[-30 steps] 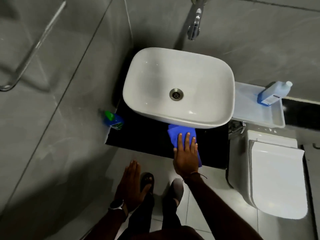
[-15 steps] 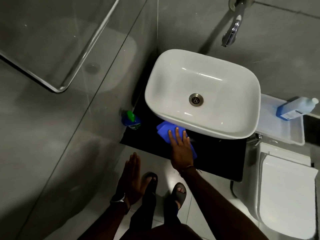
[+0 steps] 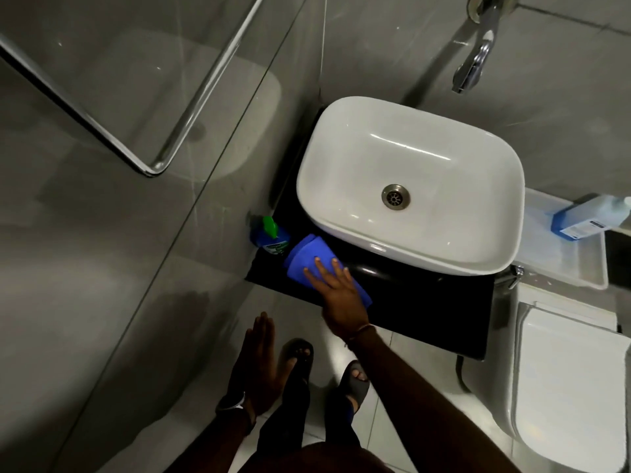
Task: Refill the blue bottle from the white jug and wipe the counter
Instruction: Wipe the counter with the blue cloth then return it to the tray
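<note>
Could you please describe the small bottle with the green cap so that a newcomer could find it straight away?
Start at the white basin on the black counter. Follow the counter to its left end, by the glass panel; the bottle stands in that corner, just beyond the blue cloth under the right hand. Its green cap marks it out from the pale, white-capped bottle right of the basin.

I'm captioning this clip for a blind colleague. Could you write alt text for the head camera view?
Seen from above, the right hand presses a folded blue cloth flat on the black counter in front of a white basin, beside a green-capped blue bottle. The left hand hangs open and empty over the floor.
</note>
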### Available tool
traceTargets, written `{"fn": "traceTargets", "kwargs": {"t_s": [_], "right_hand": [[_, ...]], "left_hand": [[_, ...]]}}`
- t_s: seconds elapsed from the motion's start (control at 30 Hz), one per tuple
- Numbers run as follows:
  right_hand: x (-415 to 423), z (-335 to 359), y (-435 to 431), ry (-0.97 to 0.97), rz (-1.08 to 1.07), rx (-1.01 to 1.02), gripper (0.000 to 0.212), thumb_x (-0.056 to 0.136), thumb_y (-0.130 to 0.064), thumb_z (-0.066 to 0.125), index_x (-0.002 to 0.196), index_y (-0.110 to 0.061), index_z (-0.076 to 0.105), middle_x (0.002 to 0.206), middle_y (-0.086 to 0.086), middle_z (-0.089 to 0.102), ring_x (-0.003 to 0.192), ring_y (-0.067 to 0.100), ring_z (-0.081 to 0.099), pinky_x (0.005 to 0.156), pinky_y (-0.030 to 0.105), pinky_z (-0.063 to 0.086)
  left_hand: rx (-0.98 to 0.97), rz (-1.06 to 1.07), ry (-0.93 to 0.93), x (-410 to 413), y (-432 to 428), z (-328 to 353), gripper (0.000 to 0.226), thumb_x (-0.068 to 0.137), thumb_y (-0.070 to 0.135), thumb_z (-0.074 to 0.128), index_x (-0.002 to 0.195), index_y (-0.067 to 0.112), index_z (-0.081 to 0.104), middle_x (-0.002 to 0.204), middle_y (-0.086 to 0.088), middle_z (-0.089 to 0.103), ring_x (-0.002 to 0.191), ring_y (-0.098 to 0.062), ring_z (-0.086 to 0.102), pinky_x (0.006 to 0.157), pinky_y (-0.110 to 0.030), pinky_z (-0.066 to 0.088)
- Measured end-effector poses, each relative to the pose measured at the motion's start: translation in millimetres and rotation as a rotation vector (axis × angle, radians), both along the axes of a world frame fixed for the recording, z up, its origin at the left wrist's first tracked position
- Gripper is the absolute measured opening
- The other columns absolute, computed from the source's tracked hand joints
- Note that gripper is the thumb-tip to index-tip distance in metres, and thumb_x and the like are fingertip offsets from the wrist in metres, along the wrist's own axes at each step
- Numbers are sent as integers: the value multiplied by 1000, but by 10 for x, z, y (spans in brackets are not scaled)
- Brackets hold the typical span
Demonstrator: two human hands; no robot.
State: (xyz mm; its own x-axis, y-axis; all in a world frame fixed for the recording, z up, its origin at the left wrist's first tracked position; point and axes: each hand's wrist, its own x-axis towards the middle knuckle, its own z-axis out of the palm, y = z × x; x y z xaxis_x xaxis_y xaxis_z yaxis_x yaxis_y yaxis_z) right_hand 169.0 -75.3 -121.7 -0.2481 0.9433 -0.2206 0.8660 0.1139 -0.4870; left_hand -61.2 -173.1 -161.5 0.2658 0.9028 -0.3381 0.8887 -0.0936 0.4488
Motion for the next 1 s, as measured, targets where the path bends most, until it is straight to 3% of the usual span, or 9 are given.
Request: {"fn": "traceTargets", "kwargs": {"t_s": [0.1, 0.2, 0.33, 0.43, 0.53, 0.63, 0.77, 0.9, 1.0], "right_hand": [[-204, -44, -48, 22, 170, -10, 82, 88, 3, 48, 159, -35, 32, 170, -8, 16, 160, 29, 1, 129, 47, -1], [262, -82, -254, 34, 243, 18, 81, 84, 8, 50, 154, -32, 43, 167, -8, 27, 158, 28, 7, 129, 47, 3], [1050, -13, -417, -40, -12, -12, 89, 79, 8, 53, 157, -32, 35, 169, -7, 18, 157, 26, 2, 128, 56, 12], [810, 19, -225, -72, -151, 6, 81, 90, -2, 55, 160, -32, 28, 171, -3, 11, 159, 33, 0, 128, 54, 8], [297, -14, -186, 8, -64, 25, 77, 89, -2, 51, 158, -32, 34, 170, -2, 18, 159, 34, 5, 128, 53, 6], [465, -81, -489, -13, 42, 93, 75, 88, 2, 53, 154, -32, 44, 167, -2, 30, 157, 33, 18, 126, 53, 13], [1159, -64, -768, -121, -156, 69, 86, 83, 5, 54, 157, -34, 36, 169, -5, 21, 158, 33, 12, 126, 57, 18], [951, 21, -562, -61, -340, 60, 73, 93, -2, 54, 158, -30, 37, 170, 1, 20, 158, 39, 11, 128, 55, 12], [912, -10, -766, -77, -147, 98, 66, 98, -5, 55, 156, -30, 40, 168, 1, 26, 156, 39, 17, 126, 55, 17]], "left_hand": [[6, 1, -9, -15, -14, 8, 91, 94, 69, 30, 160, 16, -5, 170, -2, -10, 157, -13, -9, 125, -22, -12], [18, -12, -21, -39, -28, 16, 90, 95, 67, 31, 160, 15, -4, 170, -3, -9, 158, -16, -5, 126, -25, -10], [49, -45, -27, 22, -18, 19, 90, 96, 67, 29, 160, 12, -5, 170, -6, -8, 158, -21, 0, 128, -30, -5], [71, -78, -41, 120, 3, 47, 90, 97, 66, 28, 159, 8, -2, 170, -9, -6, 158, -23, 1, 129, -37, 3], [99, -124, -37, 246, 22, 90, 89, 98, 61, 34, 158, 1, 8, 169, -15, 3, 157, -28, 7, 128, -42, 11], [109, -160, -21, 384, 41, 142, 86, 98, 59, 34, 157, 1, 10, 168, -16, 5, 157, -29, 10, 129, -37, 4], [134, -245, -14, 535, 48, 229, 87, 97, 58, 40, 156, 0, 14, 166, -19, 10, 155, -31, 13, 128, -35, 2], [200, -283, -40, 754, 164, 306, 90, 94, 59, 45, 154, -5, 23, 165, -22, 18, 154, -34, 18, 127, -42, 14], [199, -243, -5, 910, 317, 352, 92, 95, 65, 33, 155, -4, 19, 166, -22, 14, 155, -34, 13, 126, -44, 16]]}}
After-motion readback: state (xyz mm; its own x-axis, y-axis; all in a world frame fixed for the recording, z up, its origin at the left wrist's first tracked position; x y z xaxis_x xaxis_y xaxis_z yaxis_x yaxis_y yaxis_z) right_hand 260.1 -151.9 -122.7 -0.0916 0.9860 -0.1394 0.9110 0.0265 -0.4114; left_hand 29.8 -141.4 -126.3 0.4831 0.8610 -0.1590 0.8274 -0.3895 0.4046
